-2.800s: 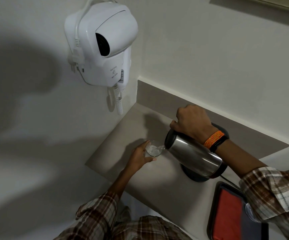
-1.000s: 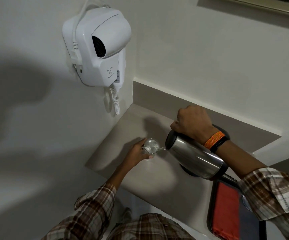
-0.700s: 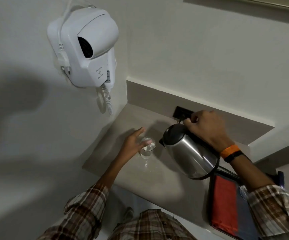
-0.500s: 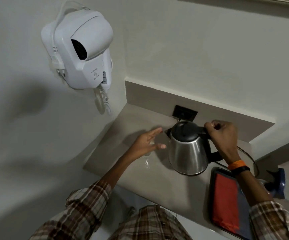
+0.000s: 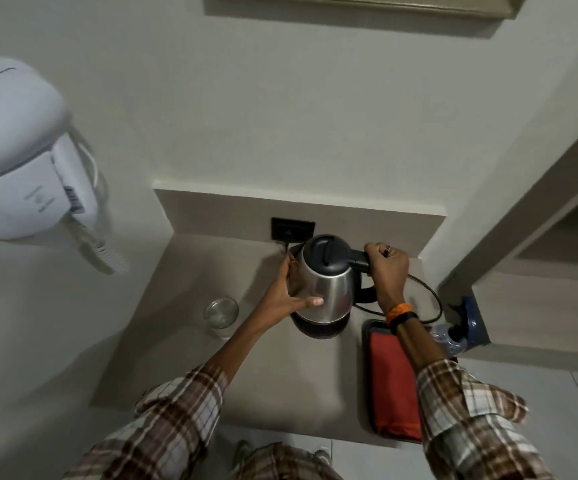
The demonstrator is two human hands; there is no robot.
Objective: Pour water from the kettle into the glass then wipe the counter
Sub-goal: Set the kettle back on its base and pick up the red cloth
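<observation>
Gripping kettle [image 5: 329,289] handle with right hand [image 5: 386,268], left hand [image 5: 280,289] cupping body.

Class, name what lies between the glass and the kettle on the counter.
The left hand, cupping the kettle; the glass stands apart, as the head view shows.

Cannot read a single word, brand or number anywhere. Closest to text: a few lines of faint grey print on the lower body of the white wall-mounted hair dryer [image 5: 14,150], too blurred and small to make out. Just right of that print, a white barcode sticker [image 5: 74,199], with dark bars visible but any digits illegible.
</observation>
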